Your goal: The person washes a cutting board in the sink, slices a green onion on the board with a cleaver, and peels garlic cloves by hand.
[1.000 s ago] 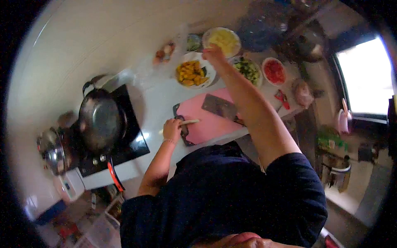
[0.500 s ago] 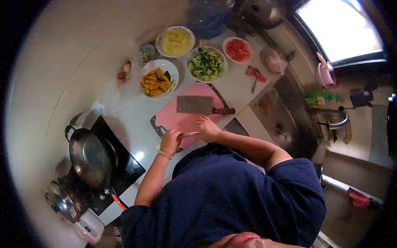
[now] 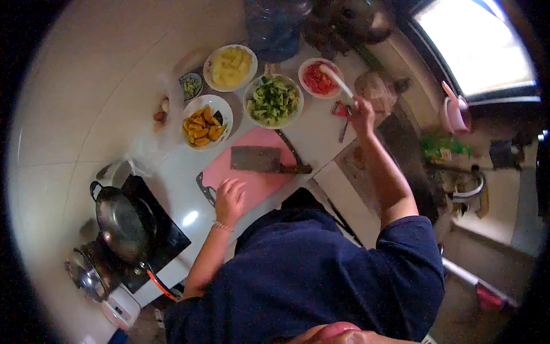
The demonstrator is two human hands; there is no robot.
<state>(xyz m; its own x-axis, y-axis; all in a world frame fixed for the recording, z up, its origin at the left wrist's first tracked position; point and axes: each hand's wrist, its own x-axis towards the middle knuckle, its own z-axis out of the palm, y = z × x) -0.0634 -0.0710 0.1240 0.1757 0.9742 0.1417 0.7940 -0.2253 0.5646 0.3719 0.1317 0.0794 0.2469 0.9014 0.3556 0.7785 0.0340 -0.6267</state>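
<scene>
My right hand (image 3: 361, 116) is closed around the end of a long, slim white thing (image 3: 339, 81), whose kind I cannot make out. Its far end reaches over the bowl of chopped red pieces (image 3: 320, 78). My left hand (image 3: 230, 199) is over the near left part of the pink cutting board (image 3: 260, 186), fingers loosely apart and nothing seen in them. Beyond it on the board lies a cleaver (image 3: 255, 158), its dark handle pointing right. A red-handled peeler-like tool (image 3: 342, 119) lies just left of my right hand.
Behind the board stand a bowl of broccoli (image 3: 273, 101), a plate of orange pumpkin-like pieces (image 3: 203, 127), a plate of pale yellow chunks (image 3: 231, 67) and a small green-filled bowl (image 3: 190, 86). A wok (image 3: 125, 221) sits on the hob at left; the sink (image 3: 381, 163) is right.
My right hand has moved from the board to the back right, carrying the white thing to the red pieces. My left hand has let go of it and stayed by the board.
</scene>
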